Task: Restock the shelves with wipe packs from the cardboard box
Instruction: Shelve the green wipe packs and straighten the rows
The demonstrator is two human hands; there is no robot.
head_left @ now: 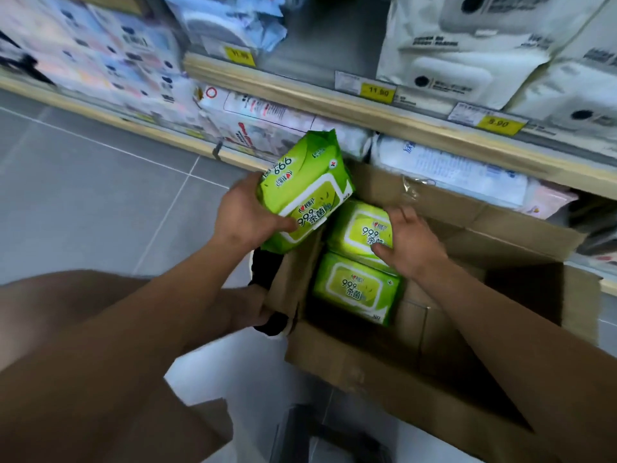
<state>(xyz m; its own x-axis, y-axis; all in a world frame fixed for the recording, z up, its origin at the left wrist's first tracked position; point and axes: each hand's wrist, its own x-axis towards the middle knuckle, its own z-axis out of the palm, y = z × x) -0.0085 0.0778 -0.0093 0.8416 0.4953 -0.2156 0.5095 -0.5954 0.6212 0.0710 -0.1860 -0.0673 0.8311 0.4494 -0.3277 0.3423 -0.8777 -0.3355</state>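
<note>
At far left I see the grey tiled floor (100,182) and blurred pastel packs on the low shelf (110,105) behind it. Moving right, my left hand (248,217) grips two green wipe packs (300,185) stacked together, fingers curled behind them and thumb pressed across the front label; they are lifted clear, just above the left flap of the cardboard box (350,365). The box stands open on the floor, near the shelf front. Inside it, toward its left side, lie two more green packs: a far pack (362,228) and a near pack (357,289), label side up, touching each other. My right hand (409,240) rests on the far pack, fingers loosely spread over its right edge, thumb on its near edge. Further right the box bottom is bare cardboard. Above, white bagged goods (467,51) sit behind yellow price tags (379,92).
</note>
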